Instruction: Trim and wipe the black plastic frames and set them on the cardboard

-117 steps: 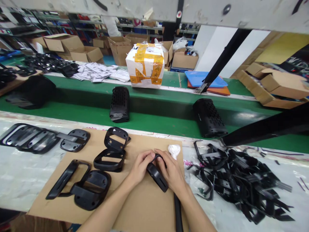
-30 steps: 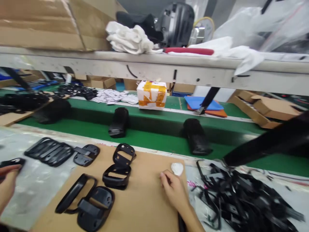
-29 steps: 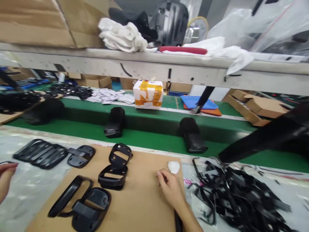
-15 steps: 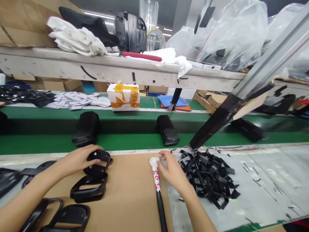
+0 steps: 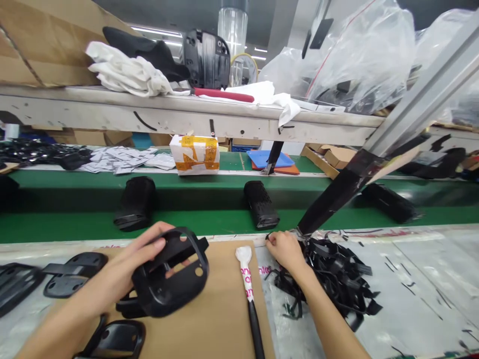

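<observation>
My left hand [image 5: 123,264] is shut on a black moulded plastic frame [image 5: 170,274], lifted above the brown cardboard sheet [image 5: 209,324]. My right hand [image 5: 286,252] has curled fingers at the edge of a heap of black plastic strap-like parts [image 5: 333,279]. Whether those fingers pinch a piece is hidden. A black-handled tool [image 5: 254,324] with its tip wrapped in white tissue [image 5: 244,259] lies on the sheet between my hands. More black moulded parts [image 5: 71,281] lie to the left, and another [image 5: 116,339] sits below my left wrist.
A green conveyor [image 5: 194,222] runs just beyond the sheet, carrying black perforated cases [image 5: 261,204]. Behind it stand a taped white box [image 5: 194,155] and a blue tray [image 5: 270,158]. A black-and-grey strut [image 5: 340,194] slants down near the heap. A shelf [image 5: 187,112] spans above.
My left hand has lifted the black frame off the stack and turned it toward me. My right hand has moved right, from the tissue-wrapped tool to the heap.
</observation>
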Demonstrator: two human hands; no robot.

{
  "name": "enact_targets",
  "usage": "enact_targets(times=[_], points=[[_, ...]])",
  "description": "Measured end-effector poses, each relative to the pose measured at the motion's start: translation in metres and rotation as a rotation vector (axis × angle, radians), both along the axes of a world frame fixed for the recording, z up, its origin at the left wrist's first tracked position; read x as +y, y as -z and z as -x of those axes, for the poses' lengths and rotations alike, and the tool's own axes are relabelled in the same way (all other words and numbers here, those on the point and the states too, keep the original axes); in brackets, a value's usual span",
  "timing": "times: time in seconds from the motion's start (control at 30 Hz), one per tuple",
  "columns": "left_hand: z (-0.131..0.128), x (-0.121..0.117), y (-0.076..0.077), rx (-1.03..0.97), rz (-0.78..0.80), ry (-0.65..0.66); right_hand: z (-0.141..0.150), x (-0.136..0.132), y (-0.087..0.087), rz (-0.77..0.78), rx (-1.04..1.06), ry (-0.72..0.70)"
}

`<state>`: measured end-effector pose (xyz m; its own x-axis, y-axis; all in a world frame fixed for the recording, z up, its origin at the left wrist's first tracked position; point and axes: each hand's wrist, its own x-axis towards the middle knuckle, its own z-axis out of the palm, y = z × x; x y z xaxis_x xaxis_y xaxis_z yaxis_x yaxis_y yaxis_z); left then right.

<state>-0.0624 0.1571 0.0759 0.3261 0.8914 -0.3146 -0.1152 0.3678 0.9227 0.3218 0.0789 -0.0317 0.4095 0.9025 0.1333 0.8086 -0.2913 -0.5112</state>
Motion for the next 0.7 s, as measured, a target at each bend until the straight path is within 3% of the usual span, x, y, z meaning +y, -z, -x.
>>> enact_targets(times=[0.1, 0.27, 0.37, 0.5, 0.7], points=[[-0.014, -0.042, 0.012, -0.162, 0.264, 0.022, 0.0, -0.01, -0.007, -0.109, 0.232, -0.028], [-0.055, -0.08, 0.058, -0.494, 0.541, -0.01, 0.023, -0.011, -0.015, -0.321, 0.595, -0.082], [-0.085, -0.074, 0.084, -0.631, 0.525, -0.069, 0.049, -0.004, -0.018, -0.447, 0.706, -0.127], [-0.12, -0.043, 0.108, -0.645, 0.362, -0.258, 0.088, 0.0, -0.015, -0.584, 0.695, -0.2], [-0.14, -0.013, 0.143, -0.491, 0.132, -0.272, 0.124, 0.005, 0.018, -0.525, 0.314, -0.46]])
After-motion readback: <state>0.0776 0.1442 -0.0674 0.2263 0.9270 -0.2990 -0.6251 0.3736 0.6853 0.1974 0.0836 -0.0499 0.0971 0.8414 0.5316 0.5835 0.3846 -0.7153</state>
